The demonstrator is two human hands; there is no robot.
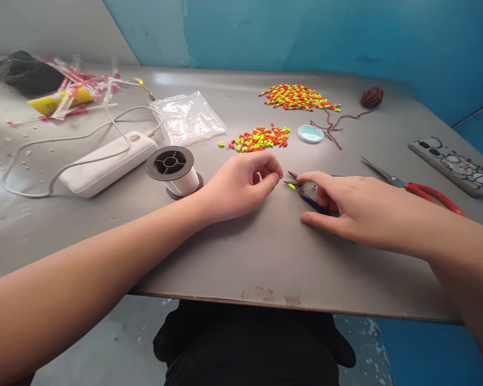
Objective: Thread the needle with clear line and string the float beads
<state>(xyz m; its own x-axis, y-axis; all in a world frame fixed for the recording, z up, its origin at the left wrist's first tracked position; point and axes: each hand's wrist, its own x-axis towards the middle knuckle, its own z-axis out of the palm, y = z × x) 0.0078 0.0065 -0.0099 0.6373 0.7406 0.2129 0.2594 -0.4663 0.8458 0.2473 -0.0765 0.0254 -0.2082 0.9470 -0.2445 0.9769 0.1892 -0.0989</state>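
My left hand (245,185) is closed in a pinch, thumb against index finger. A tiny dark tip shows at the fingertips, too small to name. Just right of it, my right hand (346,206) curls loosely around small pliers (312,203) with dark blue handles. Its index finger lies along the pliers near the pivot, and the thumb rests low by one handle. The pliers' jaws stand apart, pointing towards my left hand. Beside the lower jaw is one yellow-green bead (292,186). A spool of white line (181,182) with black flanges stands behind my left wrist.
Red and yellow-green beads form a near pile (261,138) and a far pile (300,97). Around them are a clear bag (191,118), a round pale-blue disc (310,134) and brown yarn (371,97). Orange-handled scissors (406,185), a phone case (454,165) and a white power strip (108,163) lie outward.
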